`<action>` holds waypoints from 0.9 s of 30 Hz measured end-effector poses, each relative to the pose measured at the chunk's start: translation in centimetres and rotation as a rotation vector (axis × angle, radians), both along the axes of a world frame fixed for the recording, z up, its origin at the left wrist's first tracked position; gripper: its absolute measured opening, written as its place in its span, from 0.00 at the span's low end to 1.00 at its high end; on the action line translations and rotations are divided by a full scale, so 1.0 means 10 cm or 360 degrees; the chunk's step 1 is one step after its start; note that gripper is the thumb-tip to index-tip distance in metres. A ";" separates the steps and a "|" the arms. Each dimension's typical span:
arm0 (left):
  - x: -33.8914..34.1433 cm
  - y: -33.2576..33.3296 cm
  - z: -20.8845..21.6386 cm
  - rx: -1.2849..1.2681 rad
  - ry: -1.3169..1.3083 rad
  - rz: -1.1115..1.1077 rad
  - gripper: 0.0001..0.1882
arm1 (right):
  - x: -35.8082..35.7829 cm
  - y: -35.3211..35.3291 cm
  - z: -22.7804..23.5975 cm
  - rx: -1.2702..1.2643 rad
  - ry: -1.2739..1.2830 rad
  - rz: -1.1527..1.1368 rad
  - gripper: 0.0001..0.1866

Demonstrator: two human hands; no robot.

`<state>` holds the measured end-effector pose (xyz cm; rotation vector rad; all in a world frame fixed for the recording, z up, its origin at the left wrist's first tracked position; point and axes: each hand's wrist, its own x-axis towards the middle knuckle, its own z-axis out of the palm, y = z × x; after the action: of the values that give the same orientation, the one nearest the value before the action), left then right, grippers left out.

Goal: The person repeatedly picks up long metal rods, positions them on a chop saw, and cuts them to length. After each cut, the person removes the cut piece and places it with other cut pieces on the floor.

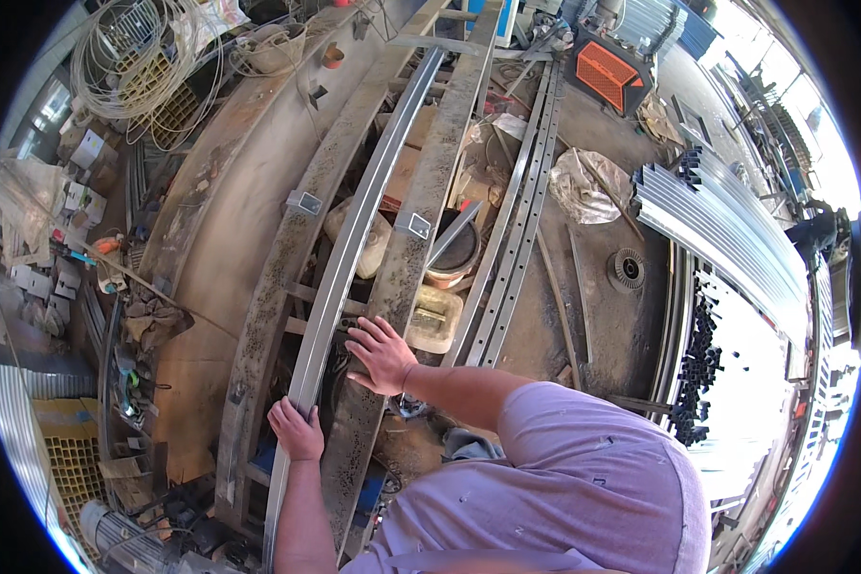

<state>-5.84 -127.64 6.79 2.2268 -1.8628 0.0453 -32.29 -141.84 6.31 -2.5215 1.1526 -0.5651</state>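
Note:
A long, shiny metal profile (371, 196) runs lengthwise along a workbench frame of two dirty steel beams. My left hand (297, 430) is on the near part of this profile, its fingers curled over the top. Farther along, my right hand (381, 357) lies with fingers spread on the right-hand beam (398, 277), just beside the profile, holding nothing. A small metal plate (304, 202) sits on the left beam (258, 330), and a similar plate (414, 225) is on the right one.
Under the frame stand a bucket (454, 251) and a yellowish plastic container (435, 319). Perforated rails (521, 230) lie to the right, with a gear-like wheel (628, 270) and stacked metal profiles (722, 239) beyond. Coiled wire (129, 72) hangs at the far left.

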 end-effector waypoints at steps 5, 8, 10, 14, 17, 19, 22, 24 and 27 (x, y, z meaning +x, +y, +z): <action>-0.06 -0.12 0.04 -0.0053 -0.0019 -0.0061 0.37 | -0.02 0.01 0.02 0.0029 -0.0038 0.0006 0.38; -0.15 -0.27 0.05 -0.0068 -0.0018 -0.0064 0.36 | -0.02 0.01 0.02 0.0055 -0.0042 0.0006 0.39; -0.20 -0.35 0.06 -0.0076 -0.0025 -0.0052 0.35 | -0.03 0.01 0.03 0.0061 -0.0047 0.0008 0.39; -0.21 -0.39 0.06 -0.0089 -0.0008 -0.0037 0.35 | -0.03 0.00 0.03 0.0052 -0.0052 0.0005 0.38; -0.21 -0.43 0.13 0.0052 -0.0002 -0.0007 0.37 | -0.04 0.00 0.04 0.0055 -0.0043 -0.0002 0.38; -0.29 -0.46 0.34 0.0343 -0.0027 0.0075 0.39 | -0.04 -0.01 -0.01 0.0055 -0.0057 -0.0022 0.36; -0.22 -0.20 0.22 0.0352 -0.0511 0.0023 0.45 | -0.02 -0.03 -0.01 0.0044 -0.0072 -0.0012 0.36; -0.19 -0.19 0.16 0.0486 -0.0377 0.0057 0.51 | -0.03 -0.01 0.01 0.0052 -0.0045 0.0011 0.36; -0.18 -0.26 0.12 0.0538 -0.0354 0.0036 0.52 | -0.03 -0.01 0.02 0.0052 -0.0044 0.0003 0.36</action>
<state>-7.67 -130.20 8.02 2.5585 -2.0930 -0.0207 -32.59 -141.95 6.50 -2.4790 1.1401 -0.5740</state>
